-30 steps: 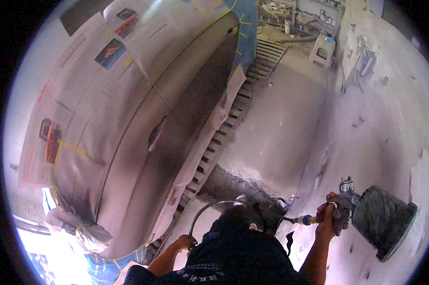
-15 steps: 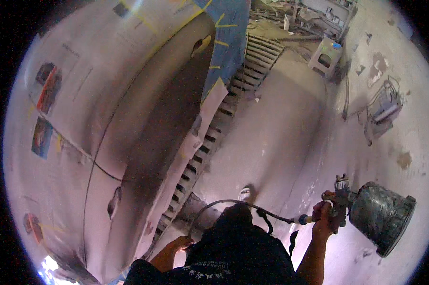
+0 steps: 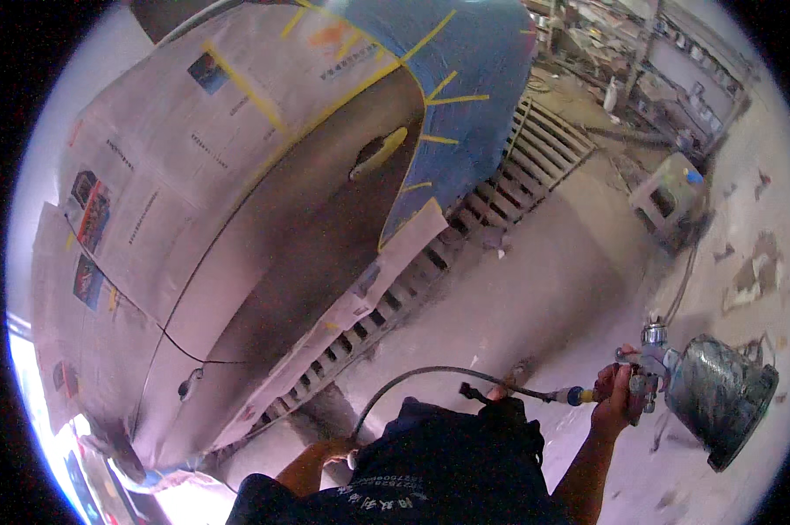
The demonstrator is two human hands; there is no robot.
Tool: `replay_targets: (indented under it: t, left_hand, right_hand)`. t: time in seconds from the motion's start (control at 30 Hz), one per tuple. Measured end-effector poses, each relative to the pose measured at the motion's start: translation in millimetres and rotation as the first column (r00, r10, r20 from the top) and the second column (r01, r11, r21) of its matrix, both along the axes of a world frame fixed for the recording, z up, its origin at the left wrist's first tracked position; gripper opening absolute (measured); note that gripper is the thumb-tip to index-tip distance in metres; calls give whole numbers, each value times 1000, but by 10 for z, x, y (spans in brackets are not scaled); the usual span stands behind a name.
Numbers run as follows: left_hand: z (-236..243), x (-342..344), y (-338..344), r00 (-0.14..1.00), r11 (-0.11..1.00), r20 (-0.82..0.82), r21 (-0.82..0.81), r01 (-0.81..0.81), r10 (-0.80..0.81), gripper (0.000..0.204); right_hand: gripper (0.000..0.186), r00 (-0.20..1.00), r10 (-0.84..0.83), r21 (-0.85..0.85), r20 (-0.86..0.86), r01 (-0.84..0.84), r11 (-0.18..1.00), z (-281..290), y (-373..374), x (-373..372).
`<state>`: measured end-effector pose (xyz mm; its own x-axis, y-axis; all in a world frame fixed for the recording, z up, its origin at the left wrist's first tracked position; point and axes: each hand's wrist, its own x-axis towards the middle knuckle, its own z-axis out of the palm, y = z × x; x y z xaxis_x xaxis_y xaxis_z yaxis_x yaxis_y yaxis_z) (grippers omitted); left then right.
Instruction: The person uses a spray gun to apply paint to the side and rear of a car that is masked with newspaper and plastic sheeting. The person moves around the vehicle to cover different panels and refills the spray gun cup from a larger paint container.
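Note:
My right hand [image 3: 615, 394] is closed round a spray gun [image 3: 650, 360], held out to the right, away from the car. A large dark, paint-stained cup [image 3: 719, 394] is fixed to the gun and tilts to the right. From the gun's fitting an air hose [image 3: 430, 371] arches across in front of me to my left hand [image 3: 326, 451], whose fingers are curled on it near my waist. To my left stands a car with a dull dark side panel [image 3: 325, 219], apart from both hands; masking paper [image 3: 176, 166] covers much of it.
Blue masking film [image 3: 465, 96] with yellow tape borders the panel at the far end. A slatted floor grate [image 3: 474, 210] runs alongside the car. A pale stool [image 3: 666, 197] stands by the right wall, near cluttered shelving [image 3: 688, 70] at the back.
My view has turned, so the stool and grate sit farther right and lower, and more of the masked car shows. Both hands keep their hold on the spray gun and hose.

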<state>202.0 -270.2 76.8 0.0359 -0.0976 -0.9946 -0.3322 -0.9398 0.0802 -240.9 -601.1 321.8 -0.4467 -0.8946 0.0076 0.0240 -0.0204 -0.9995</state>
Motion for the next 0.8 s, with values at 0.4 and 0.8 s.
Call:
replay_targets:
  t: [0.4, 0.8]
  left_hand:
    - [301, -1632, -1739, 986, 984, -7, 70, -165, 166, 33]
    - [-694, -2000, -3441, 993, 980, -113, -189, -65, 44, 21]
  right_hand:
    - [23, 959, 279, -31, 44, -278, 960, 350, -2762, -656]
    - [22, 958, 281, 24, -55, -280, 960, -99, -4690, -841]
